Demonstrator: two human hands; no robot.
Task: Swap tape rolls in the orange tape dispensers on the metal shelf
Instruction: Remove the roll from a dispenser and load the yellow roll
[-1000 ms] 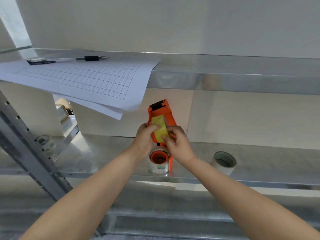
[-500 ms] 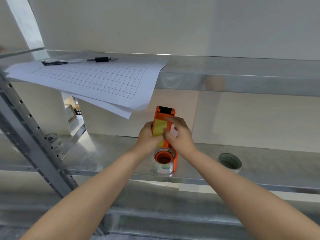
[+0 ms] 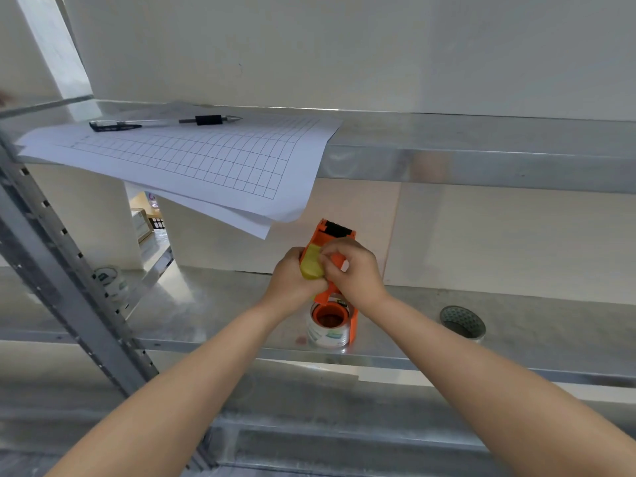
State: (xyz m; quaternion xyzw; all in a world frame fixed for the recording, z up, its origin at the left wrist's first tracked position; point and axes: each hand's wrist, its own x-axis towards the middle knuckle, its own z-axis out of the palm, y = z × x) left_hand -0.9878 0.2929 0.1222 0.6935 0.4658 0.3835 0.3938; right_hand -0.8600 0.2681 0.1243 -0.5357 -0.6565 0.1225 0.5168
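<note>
I have the orange tape dispenser (image 3: 331, 270) standing on the middle metal shelf (image 3: 213, 304), close to its front edge, tilted so that its long axis runs up and away from me: the black toothed cutter is at the top, and the tape roll (image 3: 328, 325) sits on the hub at the bottom, nearest the edge. My left hand (image 3: 292, 280) is wrapped around the dispenser's left flank, fingers closed on the body and steadying it. My right hand (image 3: 354, 270) comes in from the other side, its fingertips pinched together on the yellow flap (image 3: 311, 268) on the upper face of the frame. Both hands sit above the roll, so the roll lies below my fingers, toward me. I judge the step in hand to be working the tape or flap near the cutter end; whether the tape's free end is under my fingertips I cannot tell.

Further out, a loose tape roll (image 3: 463, 321) lies flat on the same shelf toward the right, well apart from the dispenser and nearer my right hand. Another roll (image 3: 112, 282) sits by the left upright. On the upper shelf, a gridded sheet of paper (image 3: 192, 160) overhangs the front edge, with a pen (image 3: 165, 122) lying along its back.
</note>
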